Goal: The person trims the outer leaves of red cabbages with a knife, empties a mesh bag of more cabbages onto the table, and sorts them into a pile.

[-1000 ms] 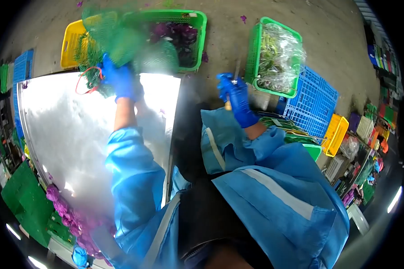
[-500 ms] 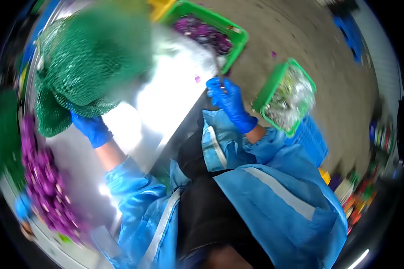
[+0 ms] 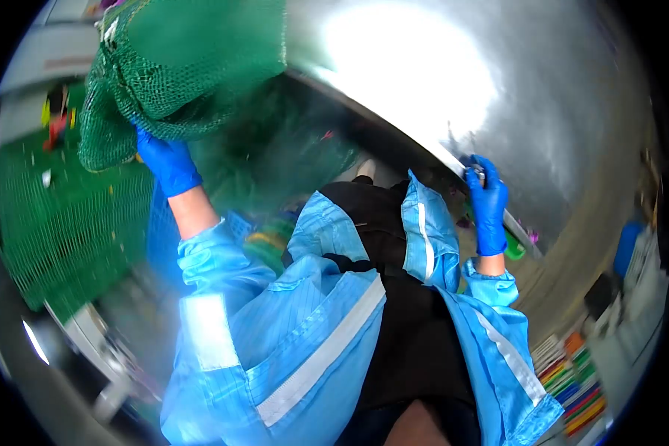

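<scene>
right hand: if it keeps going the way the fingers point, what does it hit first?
The right hand points up-screen at the edge of the shiny steel table, so probably that edge. It grips a small object there, too blurred to identify; depth is unclear.

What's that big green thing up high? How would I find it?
Start at the shiny metal table filling the top right, then look left to the top left corner. There the left hand, in a blue glove, holds up a green net bag. It hangs bunched and baggy in the air, unlike the flat green mesh lying below it.
</scene>
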Motion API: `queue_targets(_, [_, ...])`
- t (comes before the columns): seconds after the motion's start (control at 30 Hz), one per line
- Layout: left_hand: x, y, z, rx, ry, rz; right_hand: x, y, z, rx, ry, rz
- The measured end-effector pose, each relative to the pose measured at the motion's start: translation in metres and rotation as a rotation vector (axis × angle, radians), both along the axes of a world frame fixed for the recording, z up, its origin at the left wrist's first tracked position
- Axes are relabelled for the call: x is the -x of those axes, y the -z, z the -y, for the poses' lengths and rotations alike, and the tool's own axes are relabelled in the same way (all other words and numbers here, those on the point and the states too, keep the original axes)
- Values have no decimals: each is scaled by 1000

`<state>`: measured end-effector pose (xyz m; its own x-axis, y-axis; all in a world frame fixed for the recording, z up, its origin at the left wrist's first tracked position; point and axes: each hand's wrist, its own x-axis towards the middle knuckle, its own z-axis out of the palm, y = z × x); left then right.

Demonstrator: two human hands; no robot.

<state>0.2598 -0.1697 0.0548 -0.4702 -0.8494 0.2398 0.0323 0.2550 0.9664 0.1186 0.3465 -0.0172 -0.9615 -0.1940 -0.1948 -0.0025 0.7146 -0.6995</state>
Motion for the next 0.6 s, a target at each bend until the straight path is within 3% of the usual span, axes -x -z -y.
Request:
queue_targets(0.03, [-34,-17,-6,-14,-140,34,5,-3,1,-3,-14,40])
queue_targets(0.07, [-89,-3,1,471,-186,380,9,1,-4,-6,-26,81])
queue_targets(0.2, [-224,1,-35,672,-542,718,24,24,-36,13,-77,69])
queue_targets(0.27, [-270,-3,-85,543,-704,703,45,38,-48,-2,-134,46])
queue_targets(0.43, [-300,-19,-128,-241,-1031,-272,99,29,5,44,-251,99])
queue_targets(0.53, [-266,-20,-150,-287,-1017,-210,115,63,16,122,-302,107])
queue_targets(0.6, [-261,-3,-142,-365,-953,-238,120,71,24,37,-262,-33])
